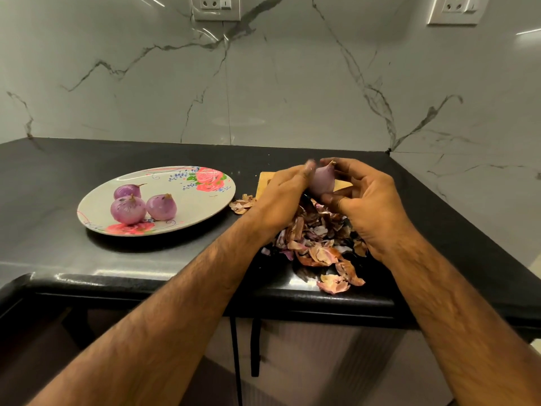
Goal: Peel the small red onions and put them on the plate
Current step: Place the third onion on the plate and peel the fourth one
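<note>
Both forearms reach forward from the lower edge of the view and meet over the right part of the black stone table [87, 259]. The left hand [281, 197] is turned back upward, wrist low. Its fingers [303, 178] curl in against the left side of a small purple-pink onion [323, 180], and one fingertip near the onion's top is blurred. The right hand [373, 206] faces it, palm turned to the left. Its thumb bends over the onion's pointed top and its fingers [332, 198] are curled beneath, so the onion is gripped between thumb and fingers. The onion is held in the air between the two hands, tip upward, above a heap of dry brown and purple onion skins [319, 244] that lies on the table near its front edge. A light wooden board [264, 183] shows behind the left hand.

To the left, well apart from the hands, stands an oval white plate with red roses painted on it [202, 206]. On its near left part lie three peeled purple onions [159, 206] close together. A grey-veined white marble wall [263, 83] rises behind the table.
</note>
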